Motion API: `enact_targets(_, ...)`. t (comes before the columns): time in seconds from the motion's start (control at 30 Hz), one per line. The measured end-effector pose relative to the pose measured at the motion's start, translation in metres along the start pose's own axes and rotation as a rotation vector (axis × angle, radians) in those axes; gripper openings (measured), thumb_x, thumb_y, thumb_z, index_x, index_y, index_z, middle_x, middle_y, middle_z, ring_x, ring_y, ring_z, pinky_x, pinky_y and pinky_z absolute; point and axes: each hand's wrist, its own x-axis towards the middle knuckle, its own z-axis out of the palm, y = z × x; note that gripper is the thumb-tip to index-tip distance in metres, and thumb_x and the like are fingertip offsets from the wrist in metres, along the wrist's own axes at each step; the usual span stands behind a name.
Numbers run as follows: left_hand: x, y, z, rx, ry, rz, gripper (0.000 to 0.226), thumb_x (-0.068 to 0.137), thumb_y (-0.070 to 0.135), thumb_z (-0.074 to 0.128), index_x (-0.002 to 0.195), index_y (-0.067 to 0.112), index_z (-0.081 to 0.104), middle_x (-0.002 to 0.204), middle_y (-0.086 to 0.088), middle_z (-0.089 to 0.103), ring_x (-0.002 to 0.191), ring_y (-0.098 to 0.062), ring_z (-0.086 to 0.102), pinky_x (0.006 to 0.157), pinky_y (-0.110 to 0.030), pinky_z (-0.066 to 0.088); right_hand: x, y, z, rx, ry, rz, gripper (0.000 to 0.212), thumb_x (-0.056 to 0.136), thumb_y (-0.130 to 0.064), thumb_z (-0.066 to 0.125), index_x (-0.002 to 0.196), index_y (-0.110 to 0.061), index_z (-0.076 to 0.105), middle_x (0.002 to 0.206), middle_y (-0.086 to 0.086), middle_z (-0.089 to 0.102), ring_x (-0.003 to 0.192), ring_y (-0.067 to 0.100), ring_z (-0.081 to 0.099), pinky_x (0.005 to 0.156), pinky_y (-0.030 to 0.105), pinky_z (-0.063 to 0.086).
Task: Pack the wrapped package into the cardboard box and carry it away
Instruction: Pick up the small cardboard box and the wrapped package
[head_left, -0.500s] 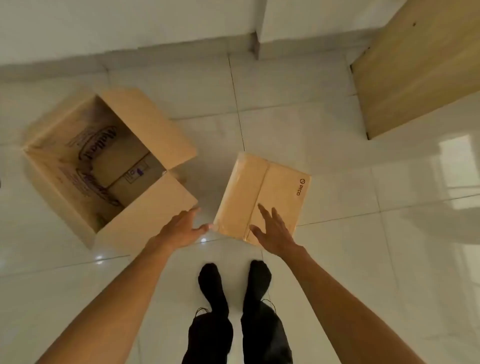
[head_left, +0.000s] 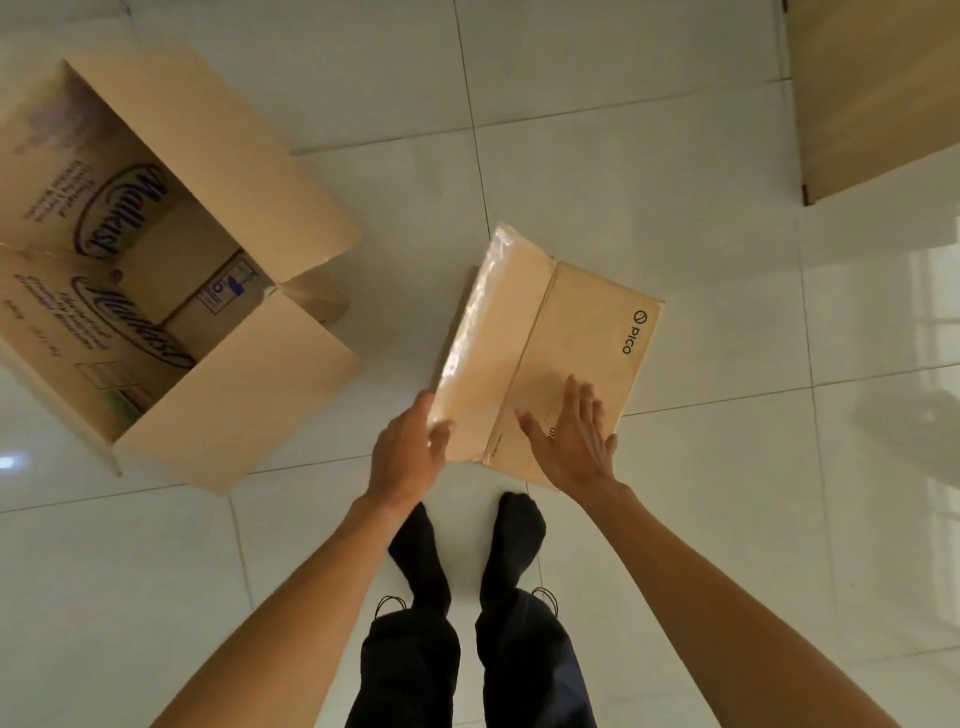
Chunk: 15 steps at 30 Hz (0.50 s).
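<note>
The wrapped package (head_left: 550, 338), a flat tan box with a PICO mark and shiny plastic film on its left part, lies on the white tiled floor in front of my feet. My left hand (head_left: 408, 457) cups its near left corner, thumb on the film. My right hand (head_left: 574, 441) lies flat with spread fingers on its near right top. An open cardboard box (head_left: 218, 395) stands to the left, its flaps folded out, with printed lettering inside and a smaller box at the bottom.
My feet in black socks (head_left: 467, 551) stand just behind the package. A wooden door or panel (head_left: 872, 93) stands at the upper right. The glossy floor tiles (head_left: 727, 260) reflect window light on the right.
Both hands have reached forward and come into contact with the package's near edge. The view has dropped closer to the floor, so box and package look larger.
</note>
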Motion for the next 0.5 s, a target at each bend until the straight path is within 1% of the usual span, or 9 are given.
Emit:
enact_targets(0.07, -0.015, 0.015, 0.002, -0.029, -0.034, 0.1, 0.039, 0.104, 0.033, 0.057, 0.139, 0.017, 0.053, 0.131, -0.008, 0.07, 0.117, -0.027, 0.07, 0.085, -0.032, 0.061, 0.002, -0.018, -0.013, 0.087, 0.001, 0.042, 0.116, 0.077, -0.091, 0.031, 0.162, -0.019, -0.001, 0.172, 0.013, 0.001, 0.157, 0.04, 0.004, 0.12, 0.069, 0.016)
enact_targets(0.13, -0.03, 0.033, 0.007, -0.053, -0.11, 0.188, 0.048, 0.104, 0.035, 0.057, 0.149, 0.022, 0.047, 0.141, -0.005, 0.066, 0.126, -0.022, 0.066, 0.097, -0.026, 0.054, -0.001, -0.043, -0.026, 0.247, 0.018, 0.05, 0.13, 0.064, -0.101, 0.024, 0.163, -0.019, 0.003, 0.171, 0.012, 0.013, 0.155, 0.04, 0.017, 0.119, 0.065, 0.026)
enact_targets(0.2, -0.043, 0.051, 0.012, -0.027, -0.175, 0.244, 0.061, 0.103, 0.042, 0.058, 0.157, 0.026, 0.037, 0.15, 0.0, 0.059, 0.134, -0.016, 0.059, 0.103, -0.025, 0.046, -0.006, -0.064, -0.039, 0.373, 0.029, 0.058, 0.128, 0.067, -0.099, 0.033, 0.162, -0.018, 0.007, 0.168, 0.011, 0.024, 0.151, 0.039, 0.029, 0.117, 0.061, 0.033)
enact_targets(0.27, -0.053, 0.064, 0.019, 0.024, -0.245, 0.266, 0.071, 0.101, 0.048, 0.057, 0.162, 0.029, 0.027, 0.156, 0.002, 0.052, 0.139, -0.015, 0.053, 0.109, -0.033, 0.046, -0.011, -0.07, -0.053, 0.344, 0.058, 0.086, 0.106, 0.082, -0.077, 0.054, 0.159, -0.014, 0.018, 0.159, 0.012, 0.042, 0.139, 0.039, 0.047, 0.106, 0.055, 0.047)
enact_targets(0.3, -0.056, 0.067, 0.022, 0.043, -0.279, 0.262, 0.073, 0.1, 0.051, 0.056, 0.162, 0.031, 0.023, 0.158, 0.002, 0.05, 0.14, -0.016, 0.052, 0.109, -0.036, 0.047, -0.009, -0.067, -0.057, 0.305, 0.076, 0.097, 0.084, 0.091, -0.058, 0.059, 0.154, -0.011, 0.029, 0.148, 0.014, 0.053, 0.124, 0.038, 0.059, 0.094, 0.049, 0.054)
enact_targets(0.37, -0.058, 0.072, 0.024, 0.067, -0.343, 0.244, 0.074, 0.1, 0.057, 0.052, 0.163, 0.033, 0.021, 0.159, 0.003, 0.047, 0.141, -0.016, 0.051, 0.109, -0.036, 0.046, -0.007, -0.055, -0.063, 0.284, 0.108, 0.117, 0.04, 0.101, -0.022, 0.054, 0.137, -0.005, 0.049, 0.124, 0.015, 0.065, 0.096, 0.031, 0.066, 0.072, 0.034, 0.055)
enact_targets(0.4, -0.059, 0.075, 0.024, 0.072, -0.36, 0.237, 0.073, 0.1, 0.059, 0.049, 0.162, 0.033, 0.021, 0.161, 0.003, 0.046, 0.143, -0.016, 0.049, 0.11, -0.035, 0.045, -0.008, -0.048, -0.064, 0.3, 0.121, 0.117, 0.031, 0.102, -0.014, 0.05, 0.13, -0.003, 0.054, 0.114, 0.013, 0.066, 0.091, 0.03, 0.066, 0.07, 0.034, 0.055)
enact_targets(0.43, -0.06, 0.077, 0.023, 0.063, -0.366, 0.213, 0.072, 0.101, 0.061, 0.046, 0.162, 0.032, 0.022, 0.163, 0.003, 0.043, 0.145, -0.017, 0.047, 0.113, -0.037, 0.042, -0.011, -0.043, -0.065, 0.313, 0.122, 0.113, 0.028, 0.102, -0.011, 0.048, 0.128, -0.003, 0.056, 0.108, 0.009, 0.063, 0.09, 0.03, 0.066, 0.074, 0.037, 0.057)
enact_targets(0.5, -0.066, 0.079, 0.014, -0.034, -0.369, 0.085, 0.071, 0.102, 0.063, 0.04, 0.163, 0.03, 0.023, 0.166, 0.003, 0.038, 0.148, -0.018, 0.042, 0.117, -0.042, 0.04, -0.022, -0.037, -0.068, 0.33, 0.125, 0.107, 0.03, 0.103, -0.011, 0.047, 0.132, -0.007, 0.053, 0.107, 0.002, 0.056, 0.09, 0.027, 0.063, 0.085, 0.045, 0.06)
